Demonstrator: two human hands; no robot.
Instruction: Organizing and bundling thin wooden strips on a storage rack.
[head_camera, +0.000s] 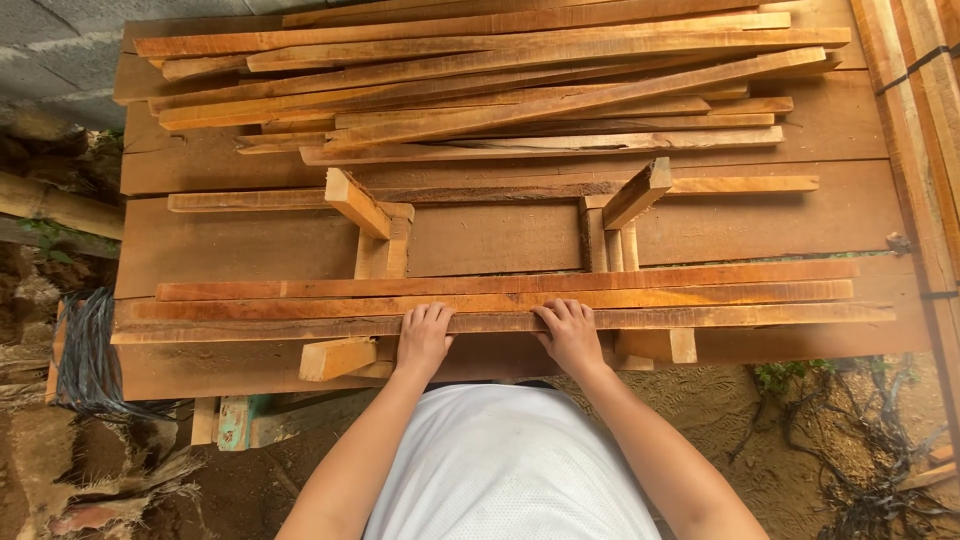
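Both hands lie flat, palms down and fingers spread, gripping nothing: the left hand (424, 335) and right hand (568, 332) press on the nearest wooden slat (700, 318), a long, thin, reddish-brown strip lying crosswise at the near edge of the bench (500, 240). Two similar slats (500, 285) lie just beyond it. A loose pile of slats (500, 90) covers the far side.
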